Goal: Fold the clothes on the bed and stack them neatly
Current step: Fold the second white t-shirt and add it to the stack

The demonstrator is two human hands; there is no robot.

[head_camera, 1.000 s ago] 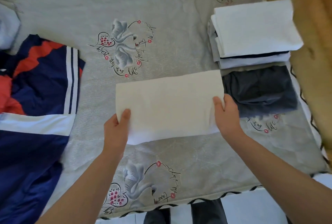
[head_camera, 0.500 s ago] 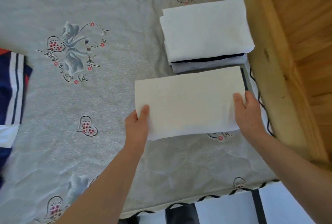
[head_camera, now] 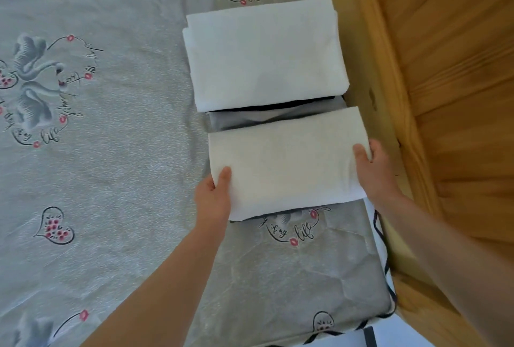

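— Since a moment ago, both hands have carried the folded cream cloth [head_camera: 286, 160] to the right, close to the wooden bed frame [head_camera: 370, 68].
— Where is it now?
— Just in front of the stack of folded clothes [head_camera: 264, 54], whose top piece is white, with grey and dark layers showing under its near edge. I cannot tell what lies under the cream cloth.
— And the grip?
— Left hand [head_camera: 214, 199] holds the near left corner, thumb on top, fingers tucked underneath. Right hand [head_camera: 375, 171] grips the right edge the same way, thumb pressed on the cloth.
— What is it all on?
— A grey bedsheet [head_camera: 125, 180] printed with swans and hearts.
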